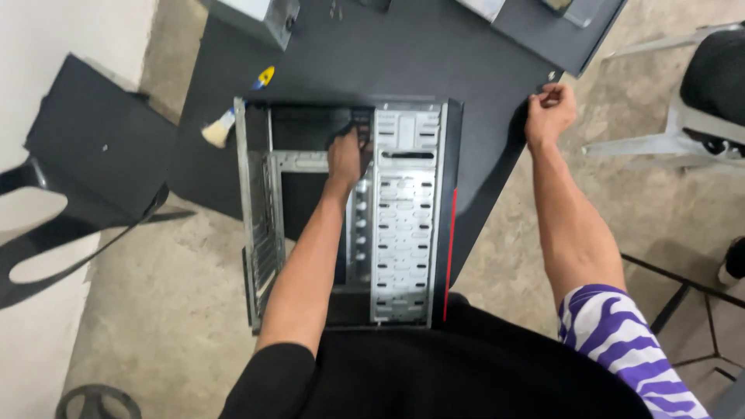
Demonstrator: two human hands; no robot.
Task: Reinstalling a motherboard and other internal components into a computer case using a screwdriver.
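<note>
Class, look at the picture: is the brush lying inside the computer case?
No. The brush lies on the dark table, outside the case, beside its upper left corner.

- Rough grey concrete floor (178, 310) under everything.
- White plastered wall (46, 46) at the left.
- Dark matte tabletop (434, 54).
- Pale metal-framed chair (683, 124) at the right.

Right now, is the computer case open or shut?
Open: the computer case has no side panel, its bare metal interior shows, and the left hand reaches inside.
</note>
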